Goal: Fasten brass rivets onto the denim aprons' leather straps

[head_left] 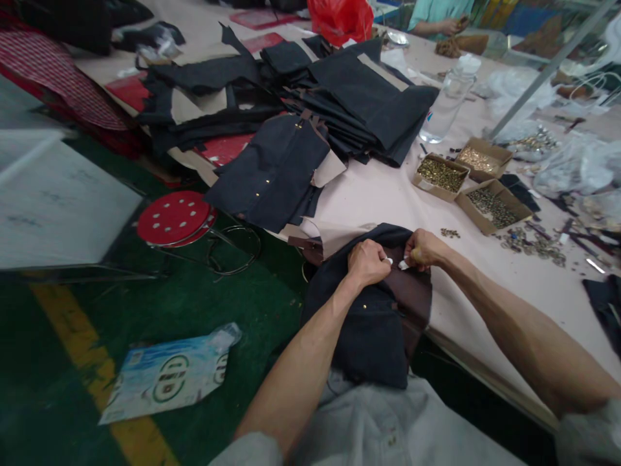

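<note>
A dark denim garment piece (369, 330) with a brown panel (412, 291) hangs over the near edge of the table onto my lap. My left hand (367, 261) is closed in a fist on the fabric at its top edge. My right hand (423, 249) is closed next to it, pinching a small white piece (403, 264) against the brown panel. The two hands almost touch. A brass stud (364, 306) shows on the denim below my left wrist.
Stacked dark denim pieces (339, 97) cover the table's middle. Three cardboard boxes of metal studs (441, 175) stand right, loose studs (533, 243) beyond them, a plastic bottle (449, 100) behind. A red stool (174, 217) and a printed bag (169, 372) are on the green floor. Another person (439, 16) sits far across.
</note>
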`<state>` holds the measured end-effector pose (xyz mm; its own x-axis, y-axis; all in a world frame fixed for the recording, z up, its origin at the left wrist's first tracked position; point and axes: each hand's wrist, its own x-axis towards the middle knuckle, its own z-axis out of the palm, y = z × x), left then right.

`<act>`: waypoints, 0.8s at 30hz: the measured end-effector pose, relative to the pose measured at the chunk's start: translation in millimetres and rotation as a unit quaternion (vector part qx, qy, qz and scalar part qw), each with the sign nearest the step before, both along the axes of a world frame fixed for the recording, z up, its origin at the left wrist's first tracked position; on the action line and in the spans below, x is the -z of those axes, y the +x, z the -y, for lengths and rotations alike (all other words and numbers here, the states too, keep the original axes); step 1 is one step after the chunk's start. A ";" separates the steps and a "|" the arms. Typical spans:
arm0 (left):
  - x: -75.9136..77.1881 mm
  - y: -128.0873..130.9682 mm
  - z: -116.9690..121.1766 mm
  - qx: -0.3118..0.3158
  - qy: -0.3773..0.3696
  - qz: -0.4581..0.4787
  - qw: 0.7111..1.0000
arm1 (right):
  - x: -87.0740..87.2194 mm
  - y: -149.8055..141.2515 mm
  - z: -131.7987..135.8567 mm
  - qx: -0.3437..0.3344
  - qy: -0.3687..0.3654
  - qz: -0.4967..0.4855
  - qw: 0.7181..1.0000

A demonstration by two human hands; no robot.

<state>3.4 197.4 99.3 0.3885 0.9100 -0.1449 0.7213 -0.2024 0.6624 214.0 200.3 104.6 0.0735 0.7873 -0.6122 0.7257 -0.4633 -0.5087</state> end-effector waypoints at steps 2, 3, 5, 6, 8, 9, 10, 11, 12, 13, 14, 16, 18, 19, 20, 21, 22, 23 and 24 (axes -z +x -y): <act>-3.9 0.1 -0.9 0.007 -0.001 -0.001 1.000 | -3.3 -1.8 -2.7 0.001 0.004 -0.031 1.000; -6.1 0.0 -2.0 0.010 -0.004 -0.003 1.000 | -6.8 -2.7 -2.2 0.005 0.010 -0.050 0.999; -8.4 0.1 -7.3 0.001 0.000 -0.013 1.000 | -13.5 -2.8 1.3 0.022 0.032 -0.061 0.997; -8.0 0.5 -11.5 -0.003 0.000 -0.016 1.000 | -15.1 -1.1 4.3 0.029 0.052 -0.066 0.996; -5.1 1.6 -20.9 -0.002 -0.003 -0.004 1.000 | -13.6 7.9 14.0 0.040 0.100 -0.077 0.991; -3.6 1.9 -24.8 0.007 -0.006 0.005 1.000 | -11.2 15.8 21.4 0.046 0.123 -0.084 0.988; -2.5 1.8 -27.5 0.016 -0.009 0.013 1.000 | -8.6 26.5 30.5 0.063 0.153 -0.084 0.983; -2.0 1.2 -29.0 0.027 -0.012 0.020 0.999 | -6.1 39.9 41.0 0.089 0.185 -0.075 0.976; -2.0 0.3 -29.5 0.035 -0.014 0.025 0.999 | -4.2 56.1 52.2 0.125 0.221 -0.058 0.966; -2.2 -0.7 -29.5 0.041 -0.015 0.029 0.999 | -3.1 74.7 63.3 0.174 0.256 -0.024 0.950; -2.3 -1.6 -29.2 0.044 -0.016 0.032 0.998 | -3.0 95.1 73.9 0.212 0.275 0.010 0.938; -1.6 -2.6 -29.0 0.042 -0.018 0.041 0.998 | -5.5 137.6 91.5 0.265 0.290 0.067 0.917; 0.8 -2.7 -30.1 0.037 -0.019 0.055 0.998 | -10.1 176.0 103.8 0.303 0.296 0.121 0.898; 2.4 -2.7 -31.0 0.036 -0.020 0.062 0.997 | -12.3 192.0 107.9 0.318 0.299 0.146 0.888; 4.0 -2.8 -31.9 0.036 -0.020 0.069 0.997 | -13.8 205.4 110.8 0.329 0.300 0.167 0.880; 5.3 -2.9 -32.8 0.038 -0.019 0.075 0.996 | -14.5 216.2 112.5 0.336 0.301 0.182 0.874; 6.3 -3.2 -33.4 0.040 -0.019 0.079 0.996 | -14.0 224.9 113.1 0.339 0.300 0.194 0.871; 6.9 -3.5 -33.7 0.042 -0.019 0.082 0.996 | -12.3 231.6 113.0 0.338 0.298 0.201 0.870; 7.1 -3.8 -33.8 0.042 -0.020 0.085 0.995 | -9.5 236.8 112.2 0.336 0.296 0.206 0.870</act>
